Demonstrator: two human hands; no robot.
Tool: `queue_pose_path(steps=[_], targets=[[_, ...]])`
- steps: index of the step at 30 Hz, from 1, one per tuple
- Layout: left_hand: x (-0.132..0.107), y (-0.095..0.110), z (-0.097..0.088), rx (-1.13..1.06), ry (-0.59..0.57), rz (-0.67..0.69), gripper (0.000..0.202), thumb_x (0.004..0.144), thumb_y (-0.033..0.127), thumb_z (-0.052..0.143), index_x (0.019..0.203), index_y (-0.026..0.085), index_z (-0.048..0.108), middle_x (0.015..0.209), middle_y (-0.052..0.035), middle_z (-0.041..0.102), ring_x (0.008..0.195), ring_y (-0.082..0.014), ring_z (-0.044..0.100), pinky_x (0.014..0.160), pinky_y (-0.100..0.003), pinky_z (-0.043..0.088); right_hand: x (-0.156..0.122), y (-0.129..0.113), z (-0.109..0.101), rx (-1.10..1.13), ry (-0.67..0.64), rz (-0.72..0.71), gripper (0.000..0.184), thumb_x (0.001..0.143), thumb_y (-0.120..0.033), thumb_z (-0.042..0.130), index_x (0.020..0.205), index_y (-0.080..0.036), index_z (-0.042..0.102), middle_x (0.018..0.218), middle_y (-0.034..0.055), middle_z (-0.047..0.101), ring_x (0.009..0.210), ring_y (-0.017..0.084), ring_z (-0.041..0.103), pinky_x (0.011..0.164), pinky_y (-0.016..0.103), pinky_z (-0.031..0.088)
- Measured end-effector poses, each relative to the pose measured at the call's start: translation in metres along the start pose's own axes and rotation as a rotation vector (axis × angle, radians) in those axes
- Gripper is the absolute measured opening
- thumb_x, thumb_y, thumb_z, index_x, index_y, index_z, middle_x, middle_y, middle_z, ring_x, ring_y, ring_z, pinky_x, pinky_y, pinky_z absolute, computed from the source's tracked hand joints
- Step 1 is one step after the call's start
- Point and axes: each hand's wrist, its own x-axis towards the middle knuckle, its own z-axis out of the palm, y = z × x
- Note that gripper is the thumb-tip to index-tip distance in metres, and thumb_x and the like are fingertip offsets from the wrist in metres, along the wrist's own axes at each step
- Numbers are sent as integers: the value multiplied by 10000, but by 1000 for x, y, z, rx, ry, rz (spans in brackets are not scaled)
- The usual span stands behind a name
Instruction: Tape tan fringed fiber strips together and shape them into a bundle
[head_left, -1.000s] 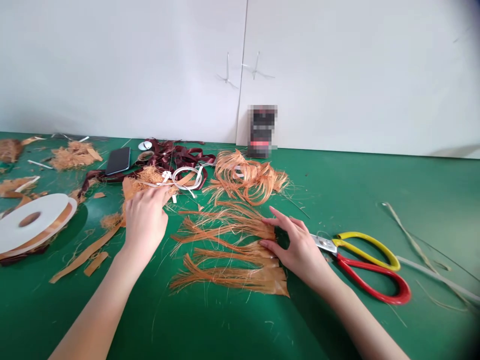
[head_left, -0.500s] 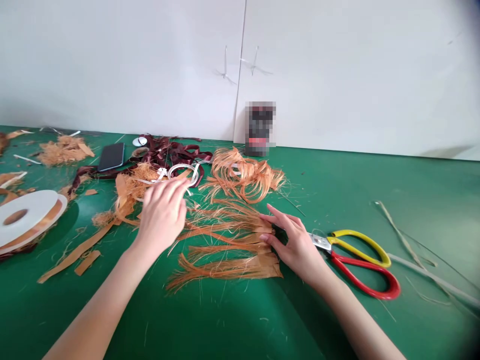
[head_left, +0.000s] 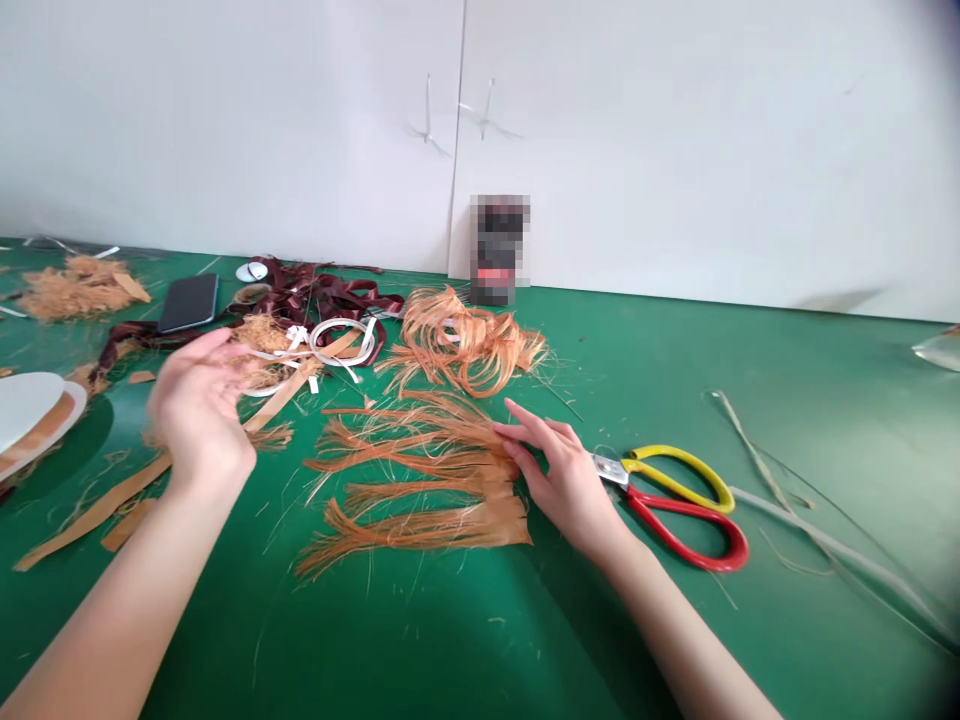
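Note:
Frayed orange ribbon strips [head_left: 450, 525] lie side by side on the green table, their loose threads pointing left. My right hand [head_left: 566, 475] rests at the uncut ends of the upper strips, thumb and fingertips closed on the frayed ribbon there. Just right of that hand lie scissors with one yellow and one red handle [head_left: 701, 545]. My left hand [head_left: 202, 410] is raised over the scrap pile, fingers curled and smeared by motion. Beside it is an orange ribbon length [head_left: 289, 390]; whether the hand holds it, I cannot tell.
A curled heap of orange fringe [head_left: 465, 345] lies behind the strips. Dark brown ribbon [head_left: 322, 295], a white ring [head_left: 341, 342] and a phone [head_left: 189, 303] are at the back left. A ribbon spool [head_left: 34, 420] stands at the left edge. A pixelated item [head_left: 499, 250] leans on the wall.
My left hand has moved left, away from the strips to the scrap pile, and turned. An orange ribbon length now lies differently there. My right hand remains at the strips. The view has shifted right.

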Motion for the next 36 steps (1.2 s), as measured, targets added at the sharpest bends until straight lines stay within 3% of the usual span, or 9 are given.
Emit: queue_pose_path(steps=[4,6,8,12,14,18,21,30,36], targets=[[7,-9,-11,6,153,58,388,864,379,418,1216,289,556,1047,14,723,1018,-310,654,607,-491,512,0,2,2,-32,-1,-5,513,911,-170,490,1400,-295,401,1135,-5,717,941,195,664,926,410,476],[6,0,-11,-25,193,95,336,853,358,436,1130,303,619,922,29,738,905,-284,687,593,-486,503,0,3,3,-35,0,-22,567,899,-152,488,1432,-292,353,1189,-2,692,1003,205,641,954,427,455],[1,16,-7,-37,143,136,304,847,312,438,1053,289,660,875,46,725,850,-249,686,636,-486,506,0,4,3,-26,-9,-43,611,891,-136,469,1461,-278,301,1240,7,663,1110,222,588,985,447,428],[-22,59,11,161,-257,248,302,933,295,361,992,225,649,1054,74,691,1100,-233,602,894,-452,474,-1,2,2,-1,-42,-83,683,850,-123,468,1483,-227,234,1294,29,628,1229,245,488,1023,478,384],[-38,76,23,208,-515,451,276,933,313,393,1036,209,627,1083,13,696,1048,-223,625,936,-455,459,-1,1,2,8,-42,-96,671,843,-124,470,1471,-202,249,1291,38,630,1240,250,472,1026,483,377],[-68,96,52,225,-952,643,199,951,303,394,987,200,560,1311,-68,593,1238,-234,514,1043,-493,373,-2,1,3,12,-36,-79,628,859,-164,483,1454,-196,284,1274,47,642,1230,262,480,1018,492,382],[-83,100,69,207,-1114,716,153,955,308,406,918,199,506,1358,-106,548,1322,-229,436,1119,-487,295,-2,2,4,23,-44,-57,642,850,-185,509,1455,-191,290,1275,48,641,1234,264,475,1025,489,381],[-91,94,79,272,-1128,797,204,927,346,448,952,168,545,1362,-161,537,1295,-268,469,1116,-507,310,1,-1,-2,213,-41,78,607,812,-173,512,1405,-196,381,1267,79,644,1253,262,500,1047,521,368],[-92,95,78,299,-1146,794,201,921,382,472,923,182,502,1390,-157,509,1333,-265,426,1134,-502,281,3,-2,-8,473,19,216,534,846,-231,514,1369,-200,407,1255,98,648,1211,223,555,932,420,501]])
